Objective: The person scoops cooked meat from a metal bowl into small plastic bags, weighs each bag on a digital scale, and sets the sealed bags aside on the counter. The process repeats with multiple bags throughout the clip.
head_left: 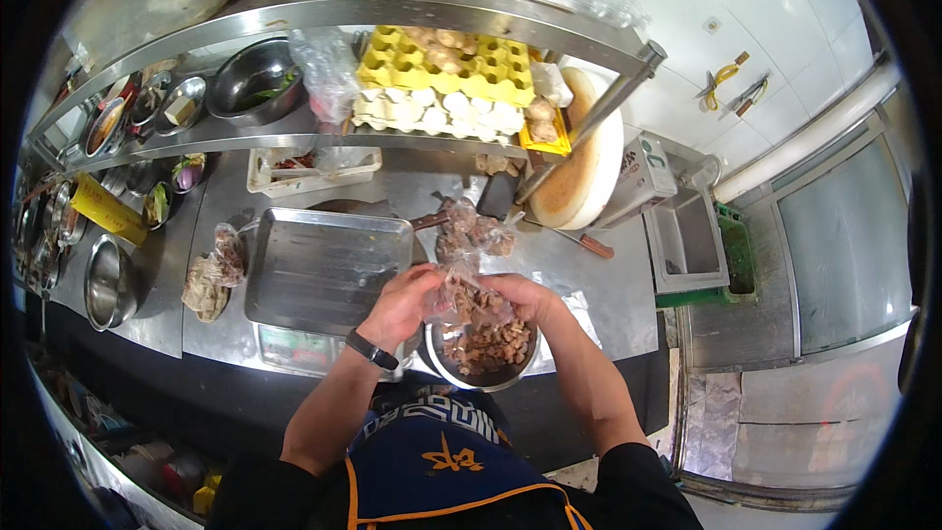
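A clear plastic bag with brown meat pieces hangs between my two hands, over a steel bowl. My left hand pinches the bag's left side, and my right hand grips its right side. Chopped meat fills much of the bowl below. Just beyond the hands, several tied plastic bags of meat lie on the steel counter. Left of my left hand is a bare metal tray, resting over what looks like a scale.
A dark-handled knife lies behind the tray. Another wooden handle is to the right, near round cutting boards. Egg cartons stand on the overhead shelf. A steel bowl and two small bags sit left.
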A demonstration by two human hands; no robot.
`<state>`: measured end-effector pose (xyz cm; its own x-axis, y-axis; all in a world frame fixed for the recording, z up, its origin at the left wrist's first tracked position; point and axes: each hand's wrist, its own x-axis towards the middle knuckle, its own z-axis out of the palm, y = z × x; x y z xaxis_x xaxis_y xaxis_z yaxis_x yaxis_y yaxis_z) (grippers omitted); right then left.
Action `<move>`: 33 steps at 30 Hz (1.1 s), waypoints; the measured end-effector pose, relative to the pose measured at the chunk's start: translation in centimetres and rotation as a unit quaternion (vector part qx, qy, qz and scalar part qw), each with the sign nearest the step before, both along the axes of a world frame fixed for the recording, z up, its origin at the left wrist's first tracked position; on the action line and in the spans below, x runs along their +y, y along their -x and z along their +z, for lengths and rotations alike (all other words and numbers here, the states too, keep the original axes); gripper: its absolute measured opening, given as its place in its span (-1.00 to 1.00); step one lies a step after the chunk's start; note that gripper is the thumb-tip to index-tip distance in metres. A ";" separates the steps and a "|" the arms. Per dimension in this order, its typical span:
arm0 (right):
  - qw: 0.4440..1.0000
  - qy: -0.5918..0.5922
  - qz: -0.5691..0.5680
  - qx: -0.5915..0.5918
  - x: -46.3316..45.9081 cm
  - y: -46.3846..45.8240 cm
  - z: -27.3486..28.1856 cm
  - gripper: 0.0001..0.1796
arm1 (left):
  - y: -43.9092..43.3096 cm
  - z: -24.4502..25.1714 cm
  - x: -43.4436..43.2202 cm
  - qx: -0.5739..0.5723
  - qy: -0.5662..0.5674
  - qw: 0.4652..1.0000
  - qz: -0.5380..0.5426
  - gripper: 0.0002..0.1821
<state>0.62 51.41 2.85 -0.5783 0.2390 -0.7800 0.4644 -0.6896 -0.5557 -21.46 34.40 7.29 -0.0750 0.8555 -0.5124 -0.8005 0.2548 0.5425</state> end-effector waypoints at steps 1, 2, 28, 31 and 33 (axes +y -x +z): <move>1.000 0.010 -0.002 0.010 -0.4 1.8 0.7 -0.49 | 1.6 1.2 -0.8 0.006 -0.024 1.000 0.017 -0.64; 1.000 0.021 -0.004 0.019 -0.8 3.7 1.3 -0.52 | 3.3 2.3 -1.5 0.017 -0.042 0.999 0.029 -0.63; 0.864 -0.480 -0.113 0.100 -13.8 18.7 5.1 -0.60 | 19.1 3.5 -10.3 0.694 -0.023 0.719 0.009 -0.55; 0.862 -0.491 -0.103 0.067 -14.9 18.0 4.8 -0.60 | 18.1 4.3 -11.1 0.775 -0.051 0.629 0.039 -0.60; 0.848 -0.514 -0.104 0.070 -15.5 17.5 4.7 -0.61 | 17.4 4.9 -11.7 0.771 -0.041 0.634 0.045 -0.65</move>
<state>-16.92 35.88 7.56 -0.5102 0.8597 -0.0241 0.2713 0.1343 -0.9531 -38.91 22.66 12.24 -0.4828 0.8311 0.2762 0.6886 0.1654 0.7060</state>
